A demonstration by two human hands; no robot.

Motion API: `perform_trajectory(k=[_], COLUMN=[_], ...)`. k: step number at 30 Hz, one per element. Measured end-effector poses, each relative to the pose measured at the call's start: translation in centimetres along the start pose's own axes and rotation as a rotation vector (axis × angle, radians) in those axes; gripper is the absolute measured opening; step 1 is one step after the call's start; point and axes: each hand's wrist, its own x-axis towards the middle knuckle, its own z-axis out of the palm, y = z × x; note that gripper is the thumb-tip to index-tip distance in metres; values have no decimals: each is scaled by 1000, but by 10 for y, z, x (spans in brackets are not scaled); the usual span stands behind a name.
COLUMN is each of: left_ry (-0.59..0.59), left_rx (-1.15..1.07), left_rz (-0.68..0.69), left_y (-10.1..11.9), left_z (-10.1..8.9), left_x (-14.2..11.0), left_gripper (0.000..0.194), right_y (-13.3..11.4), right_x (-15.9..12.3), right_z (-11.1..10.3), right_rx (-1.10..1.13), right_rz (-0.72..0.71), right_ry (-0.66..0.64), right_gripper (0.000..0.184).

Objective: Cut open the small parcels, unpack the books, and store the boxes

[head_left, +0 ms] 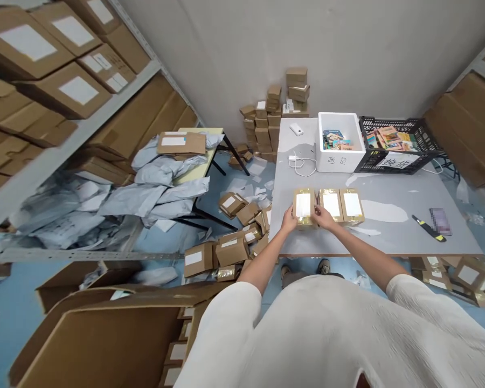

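Observation:
Three small taped cardboard boxes with white labels form a row on the grey table point(295, 188). The leftmost cardboard box point(303, 206) is between my hands. My left hand point(290, 220) closes on its left side, and my right hand point(321, 216) grips its right side, in front of the gap to the middle box point(330, 203). The right-hand box point(352, 205) stands against the middle one. Parts of my fingers are hidden behind the box edges.
A white foam bin point(337, 161) and a black crate point(400, 145) holding booklets stand at the table's back. A utility knife point(429, 228) lies at right beside a blurred purple item point(440, 221). Parcels point(201, 257) litter the floor at left; an open carton point(105, 339) is nearby.

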Motion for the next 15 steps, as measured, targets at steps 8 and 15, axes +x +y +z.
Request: perform_trajectory(k=[8,15], left_ry=[192,138], left_rx=[211,194], left_rz=[-123,-166], left_y=[1,-17], left_z=[-26,-56], left_x=[-21,-20], left_gripper=[50,56], right_y=[-16,-40], right_x=[18,21], right_z=[32,57], right_rx=[-189,-453], right_rz=[-189,99], right_ry=[-217,-318], right_gripper=[64,78])
